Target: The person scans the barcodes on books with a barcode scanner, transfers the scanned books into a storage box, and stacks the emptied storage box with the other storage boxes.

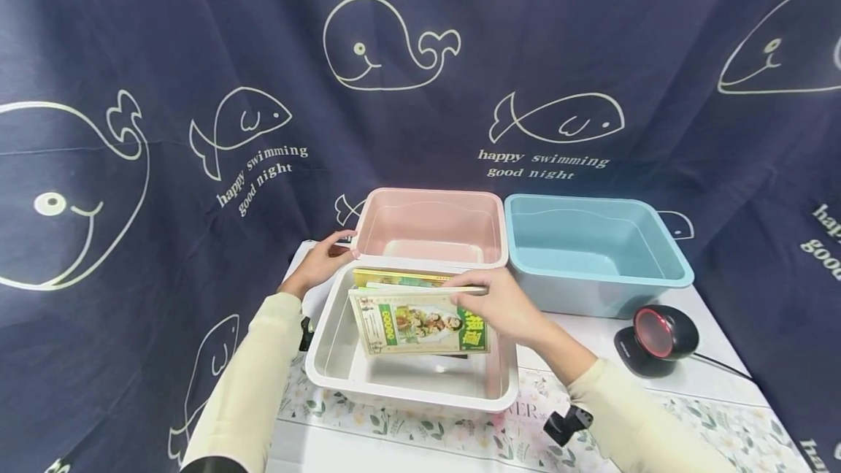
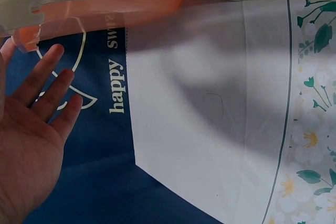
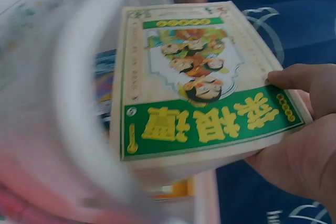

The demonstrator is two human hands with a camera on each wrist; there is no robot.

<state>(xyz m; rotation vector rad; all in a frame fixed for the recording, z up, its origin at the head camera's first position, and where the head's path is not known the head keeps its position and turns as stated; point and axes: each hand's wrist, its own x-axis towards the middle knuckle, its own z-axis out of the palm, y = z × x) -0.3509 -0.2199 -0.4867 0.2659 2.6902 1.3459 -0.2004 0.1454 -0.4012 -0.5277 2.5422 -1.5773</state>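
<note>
My right hand [image 1: 502,305] pinches the top edge of a picture book [image 1: 420,323] near its right corner. The book has a green-and-cream cover with cartoon figures, and it leans inside the white bin [image 1: 410,401]. In the right wrist view the thumb lies on the cover [image 3: 199,77] and the other fingers are behind it. Just behind stands a yellow-edged book [image 1: 394,277], partly hidden. My left hand [image 1: 322,263], fingers extended and spread, is at the left front corner of the pink bin [image 1: 430,193]; its palm [image 2: 29,150] shows in the left wrist view.
To the right of the pink bin sits a blue bin [image 1: 591,283]. In front of it stands a black device with a red-ringed round face [image 1: 657,334], its cable trailing right. A floral cloth strip [image 1: 394,422] runs along the table. A navy curtain [image 1: 420,137] hangs behind.
</note>
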